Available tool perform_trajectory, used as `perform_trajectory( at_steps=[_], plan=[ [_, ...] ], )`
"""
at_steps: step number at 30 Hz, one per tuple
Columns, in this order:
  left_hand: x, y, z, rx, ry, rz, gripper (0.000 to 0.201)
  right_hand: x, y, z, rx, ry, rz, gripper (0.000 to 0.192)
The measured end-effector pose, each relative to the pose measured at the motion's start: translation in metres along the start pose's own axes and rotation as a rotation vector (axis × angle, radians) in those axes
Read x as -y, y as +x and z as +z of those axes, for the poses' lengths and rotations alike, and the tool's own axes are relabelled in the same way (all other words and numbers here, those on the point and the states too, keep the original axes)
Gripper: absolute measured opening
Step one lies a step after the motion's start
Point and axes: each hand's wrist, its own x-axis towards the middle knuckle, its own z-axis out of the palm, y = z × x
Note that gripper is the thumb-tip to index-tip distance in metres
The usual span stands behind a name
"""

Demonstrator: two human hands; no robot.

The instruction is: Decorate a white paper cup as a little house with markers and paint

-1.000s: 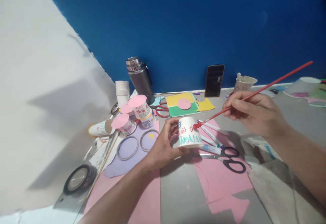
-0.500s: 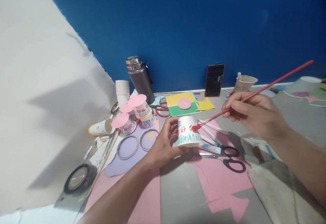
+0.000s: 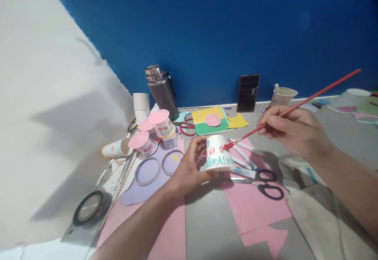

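My left hand [image 3: 189, 167] grips an upturned white paper cup [image 3: 218, 153] with green and red marks on its side, held just above the grey table [image 3: 206, 220]. My right hand [image 3: 292, 130] holds a long red paintbrush [image 3: 295, 106]. Its red-tipped bristles touch the cup's upper right side. Black-handled scissors [image 3: 262, 183] and several white markers [image 3: 246, 153] lie on pink paper [image 3: 254, 205] just right of the cup.
Decorated cups with pink lids [image 3: 156, 132], a stack of plain cups [image 3: 141, 106] and a steel flask [image 3: 161, 90] stand at the back left. A phone [image 3: 248, 93] leans on the blue wall. Tape rolls [image 3: 88, 208], rings [image 3: 147, 170] and coloured paper [image 3: 212, 120] lie around.
The brush tip shifted slightly against the cup's side. Both hands stay almost in place.
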Motion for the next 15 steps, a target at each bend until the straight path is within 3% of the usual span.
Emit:
perform_trajectory(
  at_steps=[15],
  plan=[
    [0.0024,0.0014,-0.0015,0.001,-0.026,0.009,0.085,0.0012,-0.0017,-0.0015,0.025,-0.043,-0.013,0.027]
  ],
)
